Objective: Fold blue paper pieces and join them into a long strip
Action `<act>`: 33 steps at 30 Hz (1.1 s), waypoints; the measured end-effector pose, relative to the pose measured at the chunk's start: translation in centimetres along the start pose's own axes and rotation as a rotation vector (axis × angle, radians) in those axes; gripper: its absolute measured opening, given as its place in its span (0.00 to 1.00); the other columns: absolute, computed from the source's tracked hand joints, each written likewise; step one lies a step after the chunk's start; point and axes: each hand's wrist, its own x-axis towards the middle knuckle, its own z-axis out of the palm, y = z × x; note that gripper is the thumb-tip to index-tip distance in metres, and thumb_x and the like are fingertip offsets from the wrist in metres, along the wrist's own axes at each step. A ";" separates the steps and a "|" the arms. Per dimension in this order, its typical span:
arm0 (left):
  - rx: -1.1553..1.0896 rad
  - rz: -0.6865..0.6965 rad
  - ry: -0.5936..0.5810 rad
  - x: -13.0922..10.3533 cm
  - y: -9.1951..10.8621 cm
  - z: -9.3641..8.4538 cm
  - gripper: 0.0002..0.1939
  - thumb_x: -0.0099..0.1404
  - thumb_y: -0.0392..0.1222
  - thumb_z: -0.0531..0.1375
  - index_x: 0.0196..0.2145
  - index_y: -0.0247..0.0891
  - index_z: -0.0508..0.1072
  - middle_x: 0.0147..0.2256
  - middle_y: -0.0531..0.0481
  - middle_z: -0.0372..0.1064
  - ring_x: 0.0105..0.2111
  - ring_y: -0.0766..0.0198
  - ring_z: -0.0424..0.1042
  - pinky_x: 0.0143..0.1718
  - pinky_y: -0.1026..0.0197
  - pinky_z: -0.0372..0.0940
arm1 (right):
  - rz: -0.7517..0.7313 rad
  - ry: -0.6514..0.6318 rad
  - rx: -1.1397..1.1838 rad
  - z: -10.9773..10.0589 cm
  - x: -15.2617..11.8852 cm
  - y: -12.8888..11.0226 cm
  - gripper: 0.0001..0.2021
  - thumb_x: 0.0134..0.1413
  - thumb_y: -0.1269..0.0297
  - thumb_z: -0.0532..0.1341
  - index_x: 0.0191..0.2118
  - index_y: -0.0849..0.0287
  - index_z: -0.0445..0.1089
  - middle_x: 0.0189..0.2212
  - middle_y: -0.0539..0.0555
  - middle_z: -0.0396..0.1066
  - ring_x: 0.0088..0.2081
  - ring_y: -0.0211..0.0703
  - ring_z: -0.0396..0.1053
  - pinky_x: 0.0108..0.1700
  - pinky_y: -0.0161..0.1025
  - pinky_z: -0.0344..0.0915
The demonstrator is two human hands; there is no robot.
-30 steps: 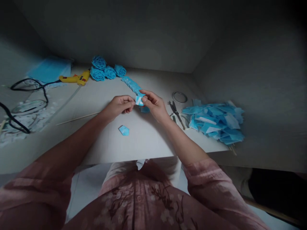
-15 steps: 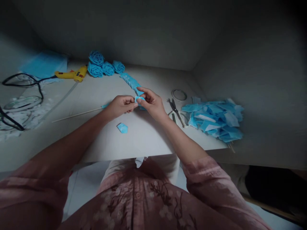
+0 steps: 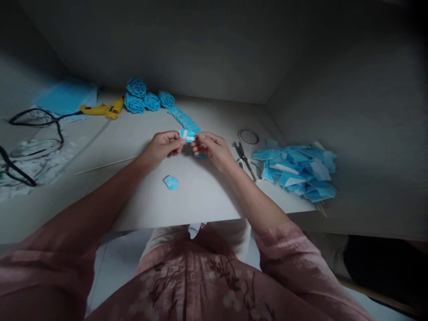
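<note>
A small blue and white folded piece (image 3: 187,135) is stretched between my two hands above the table. My left hand (image 3: 164,147) pinches its left end, and my right hand (image 3: 214,148) pinches its right end. Just behind them a row of overlapping blue folded pieces (image 3: 183,119) lies slanting on the table. In front of my left hand a single blue five-sided piece (image 3: 171,182) lies flat. A thin stick (image 3: 103,166) runs along the table to the left, its right end hidden behind my left hand.
Blue rolled flowers (image 3: 135,103) and a yellow glue gun (image 3: 103,109) are at the back left, near blue sheets (image 3: 67,96) and a black cable (image 3: 60,130). To the right are scissors (image 3: 245,159), a wire ring (image 3: 248,137) and a heap of blue pieces (image 3: 297,167).
The small piece is now held out between both hands, showing a white strip. My right hand's fingers have curled down and moved to its right end. The view has shifted slightly.
</note>
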 end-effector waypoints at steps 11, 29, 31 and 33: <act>-0.023 -0.041 -0.057 0.0 0.1 0.5 0.19 0.55 0.52 0.74 0.28 0.38 0.72 0.24 0.52 0.70 0.23 0.69 0.65 0.24 0.66 0.57 | -0.059 -0.034 -0.174 1.0 -0.5 0.0 0.24 0.50 0.41 0.79 0.30 0.57 0.74 0.27 0.48 0.73 0.28 0.35 0.67 0.36 0.36 0.69; -0.123 -0.070 -0.046 0.0 0.2 0.2 0.16 0.56 0.50 0.73 0.28 0.38 0.72 0.24 0.53 0.69 0.23 0.69 0.65 0.24 0.66 0.57 | 0.037 -0.064 -0.098 1.0 -0.7 -0.5 0.24 0.47 0.43 0.81 0.32 0.57 0.76 0.29 0.49 0.77 0.28 0.34 0.69 0.37 0.36 0.72; -0.141 -0.064 -0.039 0.0 0.2 0.2 0.16 0.57 0.50 0.73 0.28 0.38 0.72 0.24 0.53 0.69 0.23 0.69 0.65 0.24 0.66 0.57 | 0.024 -0.066 -0.094 1.0 -0.7 -0.4 0.24 0.47 0.43 0.81 0.32 0.58 0.76 0.29 0.49 0.77 0.29 0.34 0.69 0.38 0.37 0.72; -0.143 -0.064 -0.044 0.0 0.2 0.2 0.16 0.58 0.49 0.72 0.28 0.37 0.72 0.24 0.53 0.69 0.23 0.69 0.65 0.24 0.67 0.57 | 0.006 -0.070 -0.086 1.0 -0.7 -0.3 0.25 0.45 0.43 0.82 0.32 0.58 0.76 0.29 0.48 0.77 0.29 0.34 0.70 0.38 0.36 0.72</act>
